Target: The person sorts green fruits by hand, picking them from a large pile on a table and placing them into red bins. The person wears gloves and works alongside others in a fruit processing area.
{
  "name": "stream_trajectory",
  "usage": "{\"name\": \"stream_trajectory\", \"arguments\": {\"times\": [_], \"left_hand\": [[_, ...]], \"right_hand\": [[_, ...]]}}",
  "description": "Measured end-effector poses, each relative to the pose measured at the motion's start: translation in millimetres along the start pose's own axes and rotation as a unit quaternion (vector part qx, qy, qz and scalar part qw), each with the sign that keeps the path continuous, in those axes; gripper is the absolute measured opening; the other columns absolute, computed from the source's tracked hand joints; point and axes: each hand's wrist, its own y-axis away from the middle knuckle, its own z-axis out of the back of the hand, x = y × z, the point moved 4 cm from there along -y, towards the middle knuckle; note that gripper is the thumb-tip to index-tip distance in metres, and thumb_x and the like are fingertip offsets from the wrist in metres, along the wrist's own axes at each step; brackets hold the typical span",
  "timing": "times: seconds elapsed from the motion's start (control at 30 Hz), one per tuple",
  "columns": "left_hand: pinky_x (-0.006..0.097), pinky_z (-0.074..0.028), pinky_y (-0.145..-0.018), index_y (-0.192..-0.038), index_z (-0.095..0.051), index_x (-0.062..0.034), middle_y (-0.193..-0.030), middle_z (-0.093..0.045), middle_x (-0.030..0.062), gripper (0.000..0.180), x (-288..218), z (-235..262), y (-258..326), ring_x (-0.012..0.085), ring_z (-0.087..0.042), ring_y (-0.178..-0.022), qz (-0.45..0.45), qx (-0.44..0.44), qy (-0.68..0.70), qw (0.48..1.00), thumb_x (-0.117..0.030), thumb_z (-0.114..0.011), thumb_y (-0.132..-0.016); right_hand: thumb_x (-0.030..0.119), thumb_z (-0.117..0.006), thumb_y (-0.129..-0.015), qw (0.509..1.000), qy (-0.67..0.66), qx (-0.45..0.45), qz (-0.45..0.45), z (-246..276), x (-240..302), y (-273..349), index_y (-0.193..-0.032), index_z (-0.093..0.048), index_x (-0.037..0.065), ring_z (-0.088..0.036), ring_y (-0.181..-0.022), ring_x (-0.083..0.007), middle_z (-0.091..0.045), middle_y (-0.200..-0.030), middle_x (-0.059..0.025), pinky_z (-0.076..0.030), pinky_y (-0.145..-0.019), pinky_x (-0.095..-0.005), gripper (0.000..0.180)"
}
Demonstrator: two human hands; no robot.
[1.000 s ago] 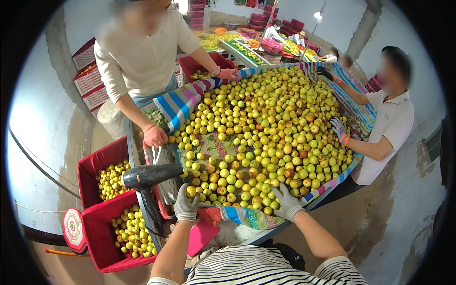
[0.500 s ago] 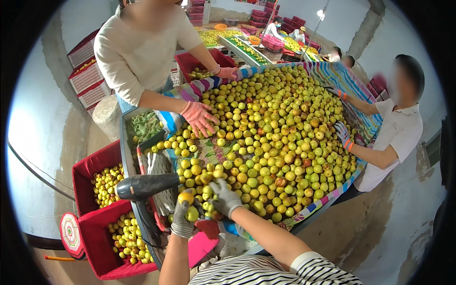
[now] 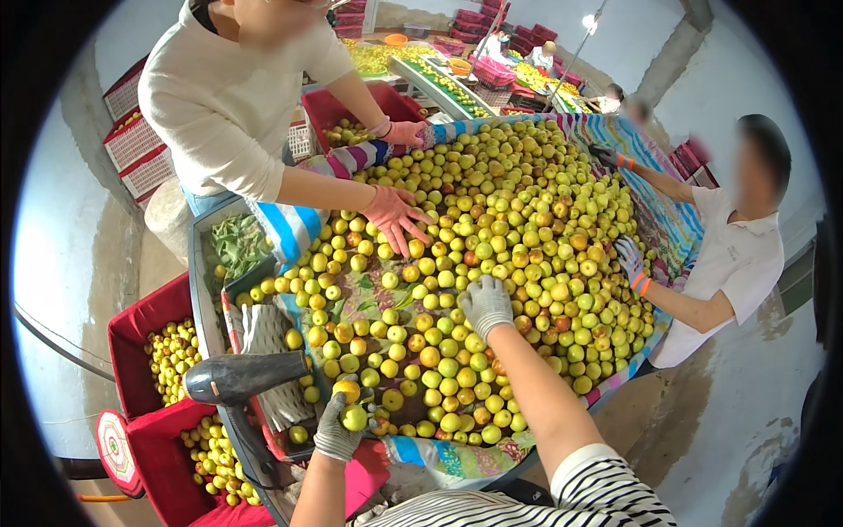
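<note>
A striped cloth [image 3: 654, 189] covers the sorting table — left hand [image 3: 338, 428] grips two fruits [image 3: 349, 406], right hand [image 3: 486, 304] spreads open on the pile [image 3: 492, 237].

1. Bright, even daylight – soft shadows only.
2. A lamp [image 3: 590, 19] glares at the top.
3. Fisheye bends the edges – black vignette around.
4. Faces blurred; centre sharp.

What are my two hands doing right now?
Left hand: closed, holding yellow-green fruit.
Right hand: open, resting on the fruit pile.
</note>
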Motion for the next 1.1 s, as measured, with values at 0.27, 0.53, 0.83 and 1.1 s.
{"name": "stream_trajectory", "arguments": {"times": [0.27,0.53,0.83,1.1], "left_hand": [[0.035,-0.056,-0.05,-0.127,-0.054,-0.0137,-0.1,-0.065,0.0105,0.054,-2,0,-1,0.0221,-0.065,-0.074,0.006,-0.032,0.012,0.999,-0.054,-0.055,-0.092],[0.035,-0.056,-0.05,-0.112,-0.059,-0.0111,-0.089,-0.064,0.0085,0.056,-5,-2,-3,0.0236,-0.065,-0.073,0.017,-0.058,0.046,0.997,-0.062,-0.051,-0.09],[0.045,-0.059,-0.078,-0.123,-0.058,-0.0119,-0.115,-0.065,0.0094,0.066,-6,3,-4,0.0288,-0.065,-0.102,-0.032,-0.075,0.031,0.996,-0.067,-0.049,-0.088],[0.042,-0.061,-0.064,-0.116,-0.06,-0.0109,-0.124,-0.061,0.012,0.065,-10,5,2,0.0329,-0.06,-0.113,0.025,0.014,0.041,0.999,-0.068,-0.05,-0.087]], "right_hand": [[0.046,-0.056,-0.091,0.985,-0.077,0.139,-0.073,2,41,12,-0.127,-0.051,0.002,-0.056,-0.113,-0.0338,-0.049,-0.128,-0.0205,-0.049,-0.094,-0.043,0.057],[0.024,-0.059,-0.086,0.963,-0.16,-0.118,0.18,-19,109,110,-0.119,-0.054,0.009,-0.063,-0.091,-0.0281,-0.056,-0.106,-0.0123,-0.051,-0.075,-0.0423,0.037],[0.012,-0.062,-0.084,0.818,-0.521,-0.018,0.244,17,165,168,-0.136,-0.046,0.008,-0.049,-0.126,-0.0377,-0.05,-0.135,-0.0205,-0.042,-0.105,-0.0426,0.054],[0.03,-0.059,-0.089,0.876,-0.388,-0.034,0.285,41,114,136,-0.126,-0.054,0.007,-0.052,-0.12,-0.0365,-0.055,-0.13,-0.0174,-0.04,-0.105,-0.0446,0.045]]}}
